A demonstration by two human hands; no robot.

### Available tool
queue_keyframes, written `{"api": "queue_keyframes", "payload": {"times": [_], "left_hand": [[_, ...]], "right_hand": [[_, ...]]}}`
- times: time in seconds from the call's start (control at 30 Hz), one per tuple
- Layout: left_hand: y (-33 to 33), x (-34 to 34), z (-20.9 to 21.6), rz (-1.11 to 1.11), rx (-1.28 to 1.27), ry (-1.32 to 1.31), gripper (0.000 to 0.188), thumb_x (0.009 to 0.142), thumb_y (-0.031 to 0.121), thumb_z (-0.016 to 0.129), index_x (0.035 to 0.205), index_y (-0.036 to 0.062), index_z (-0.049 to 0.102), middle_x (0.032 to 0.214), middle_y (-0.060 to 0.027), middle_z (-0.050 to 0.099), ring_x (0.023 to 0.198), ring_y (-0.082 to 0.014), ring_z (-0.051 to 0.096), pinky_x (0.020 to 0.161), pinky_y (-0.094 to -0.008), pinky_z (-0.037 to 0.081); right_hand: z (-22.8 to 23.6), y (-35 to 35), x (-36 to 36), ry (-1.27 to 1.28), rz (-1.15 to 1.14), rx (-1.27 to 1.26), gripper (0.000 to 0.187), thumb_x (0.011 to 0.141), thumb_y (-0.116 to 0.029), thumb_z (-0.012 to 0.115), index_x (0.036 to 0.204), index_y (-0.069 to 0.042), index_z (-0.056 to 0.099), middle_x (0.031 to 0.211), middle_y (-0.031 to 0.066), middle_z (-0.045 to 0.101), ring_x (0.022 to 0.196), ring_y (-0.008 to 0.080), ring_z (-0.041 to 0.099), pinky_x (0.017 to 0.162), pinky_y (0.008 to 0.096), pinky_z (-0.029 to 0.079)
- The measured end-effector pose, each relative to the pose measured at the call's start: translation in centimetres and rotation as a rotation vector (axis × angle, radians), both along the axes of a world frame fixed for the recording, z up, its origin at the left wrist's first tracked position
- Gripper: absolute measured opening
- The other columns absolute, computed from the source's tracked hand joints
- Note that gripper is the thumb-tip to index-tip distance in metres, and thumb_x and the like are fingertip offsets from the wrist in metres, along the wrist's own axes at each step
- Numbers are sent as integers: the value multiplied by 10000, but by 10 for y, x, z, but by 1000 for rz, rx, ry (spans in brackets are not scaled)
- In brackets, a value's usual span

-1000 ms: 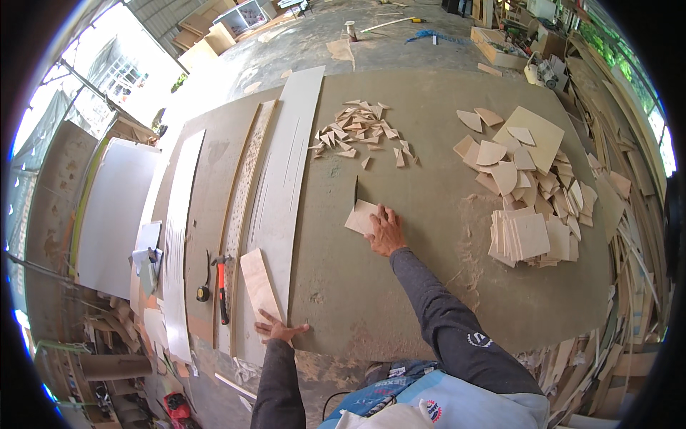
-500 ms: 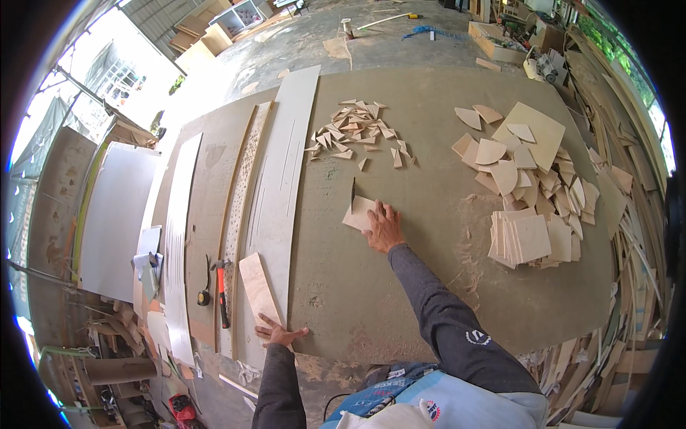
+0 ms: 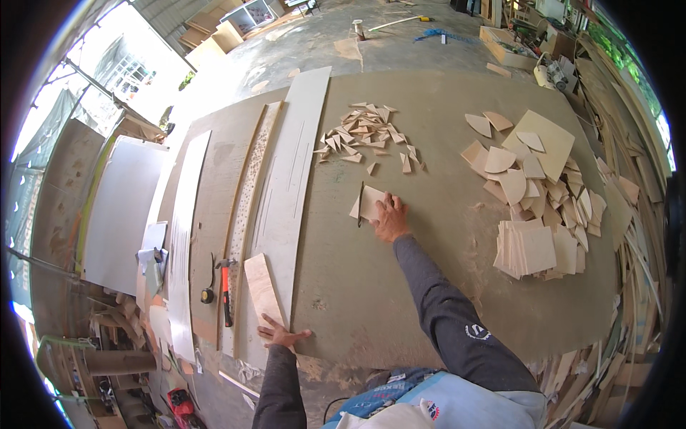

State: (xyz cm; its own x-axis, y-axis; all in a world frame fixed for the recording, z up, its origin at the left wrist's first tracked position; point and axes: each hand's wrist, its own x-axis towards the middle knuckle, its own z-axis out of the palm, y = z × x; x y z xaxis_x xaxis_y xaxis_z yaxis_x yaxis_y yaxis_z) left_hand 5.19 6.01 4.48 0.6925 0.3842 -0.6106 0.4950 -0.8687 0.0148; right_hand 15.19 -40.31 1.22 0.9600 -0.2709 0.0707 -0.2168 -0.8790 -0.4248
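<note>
Cutting at a brown table (image 3: pixel 357 314); twelve o'clock lies away from the person. The wood piece (image 3: pixel 369 203) lies flat near the table's middle, its left edge slanting toward one o'clock and its upper edge toward four. The right hand covers its right end, so its long axis cannot be told for certain. A thin dark blade (image 3: pixel 360 207), running nearly twelve to six, crosses the piece's left part, a narrow strip showing at nine. The right hand (image 3: pixel 391 217) presses with bent fingers, holding the piece down. The left hand (image 3: pixel 284 333), spread wide, rests on the lower end of a pale board (image 3: pixel 263 293), whose long axis runs eleven to five.

From the wood piece, tabletop stretches at six o'clock to the near edge, and at four toward the stack (image 3: pixel 529 248). Small offcuts (image 3: pixel 364 132) lie at twelve; a white panel (image 3: pixel 293 193) bounds nine. From the left hand, a hammer (image 3: pixel 226 293) lies at ten.
</note>
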Motion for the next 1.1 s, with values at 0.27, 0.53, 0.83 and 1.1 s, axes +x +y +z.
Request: {"api": "queue_keyframes", "payload": {"times": [0.27,0.53,0.83,1.1], "left_hand": [[2,-4,-5,21,11,-10,1822,411,589,999,1462,196,-437,1552,-404,-271,1484,-501,-250,1120,-761,36],[0,-3,-2,24,6,1,1809,428,577,998,1467,187,-430,1558,-397,-270,1491,-481,-253,1138,-738,34],[0,-4,-4,11,18,-15,1813,411,612,986,1491,154,-397,1571,-397,-242,1498,-461,-254,1136,-743,37],[3,-3,-6,12,9,-14,1811,420,590,995,1474,184,-420,1563,-394,-259,1494,-481,-243,1134,-746,56]], "right_hand": [[18,-7,-17,140,122,23,684,839,-381,751,1422,-107,522,1567,169,346,1418,350,319,1154,637,286],[15,11,-50,108,156,38,665,848,-320,757,1429,-100,520,1575,190,317,1412,371,317,1136,609,303],[10,19,-53,91,138,20,679,834,-348,767,1417,-81,543,1574,208,326,1403,378,305,1145,578,275],[10,24,-49,91,107,3,664,829,-352,774,1391,-77,552,1550,209,349,1386,380,319,1124,604,284]]}}
